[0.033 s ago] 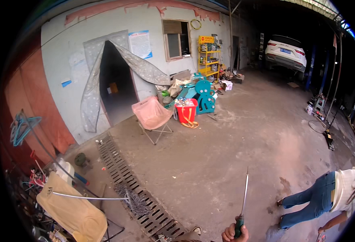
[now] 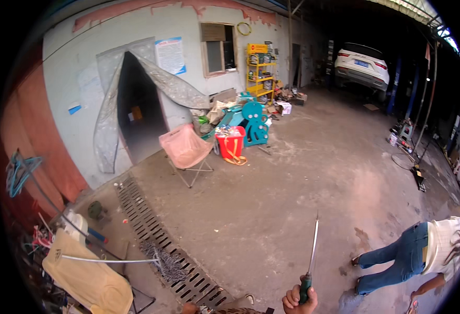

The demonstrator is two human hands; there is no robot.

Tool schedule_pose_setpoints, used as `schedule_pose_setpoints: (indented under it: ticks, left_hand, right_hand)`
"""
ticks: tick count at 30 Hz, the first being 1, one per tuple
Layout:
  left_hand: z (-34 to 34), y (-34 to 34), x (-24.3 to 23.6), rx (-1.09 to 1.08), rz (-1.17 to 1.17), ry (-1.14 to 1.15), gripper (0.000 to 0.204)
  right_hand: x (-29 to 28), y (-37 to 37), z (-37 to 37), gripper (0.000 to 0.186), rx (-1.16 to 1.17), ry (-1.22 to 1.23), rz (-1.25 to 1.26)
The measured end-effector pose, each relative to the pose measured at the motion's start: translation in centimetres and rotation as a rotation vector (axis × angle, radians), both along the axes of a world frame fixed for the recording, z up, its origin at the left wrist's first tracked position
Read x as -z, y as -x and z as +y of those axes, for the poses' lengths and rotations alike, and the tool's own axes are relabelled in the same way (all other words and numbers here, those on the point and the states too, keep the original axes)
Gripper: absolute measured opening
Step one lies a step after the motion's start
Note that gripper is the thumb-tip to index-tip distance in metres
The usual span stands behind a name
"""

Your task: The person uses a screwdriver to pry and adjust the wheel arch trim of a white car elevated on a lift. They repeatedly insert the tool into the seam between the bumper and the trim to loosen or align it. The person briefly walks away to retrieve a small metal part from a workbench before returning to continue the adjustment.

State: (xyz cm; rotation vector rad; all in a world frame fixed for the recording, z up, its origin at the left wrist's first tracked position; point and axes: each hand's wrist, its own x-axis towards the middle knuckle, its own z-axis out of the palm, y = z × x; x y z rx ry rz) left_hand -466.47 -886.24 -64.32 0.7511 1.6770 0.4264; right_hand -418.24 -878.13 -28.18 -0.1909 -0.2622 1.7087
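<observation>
My right hand [image 2: 300, 301] is closed around the dark green handle of a screwdriver [image 2: 312, 250] at the lower edge. Its long metal shaft points up and away from me, touching nothing. Only a small part of my left hand [image 2: 190, 308] shows at the bottom, near the drain grate [image 2: 201, 285]. The fingers there are mostly cut off by the edge, and a small pale thing beside them is too unclear to name.
At the right a person [image 2: 415, 254] in jeans bends forward, one hand low. A tan folding chair [image 2: 91, 275] and a mop [image 2: 169, 264] are at lower left. Farther off stand a pink chair [image 2: 185, 149], a red bucket [image 2: 230, 144] and a white car [image 2: 360, 68].
The whole scene has shifted slightly left in view. Part of my left hand now shows at the lower edge. My right hand still holds the screwdriver upright, a little higher in the picture.
</observation>
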Motion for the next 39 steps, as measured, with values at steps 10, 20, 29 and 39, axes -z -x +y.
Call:
schedule_pose_setpoints:
  ticks: [10,20,29,39]
  left_hand:
    - [70.7,-30.7,-26.7,0.133,-0.381,-0.531,0.017]
    - [88.9,-27.3,-8.5,0.268,0.13,0.157,0.015]
    - [125.9,-39.6,-4.5,0.048,0.004,0.232,0.014]
    - [192.6,-52.1,-15.8,0.346,0.143,-0.398,0.013]
  right_hand:
    - [3.9,-9.5,40.2,0.048,0.252,0.096,0.127]
    - [0.6,-18.7,83.2,0.043,0.112,0.095,0.129]
    - [6.6,-25.0,121.3,0.043,0.077,0.067,0.052]
    - [-0.4,-36.4,160.2,0.042,0.203,-0.018,0.142]
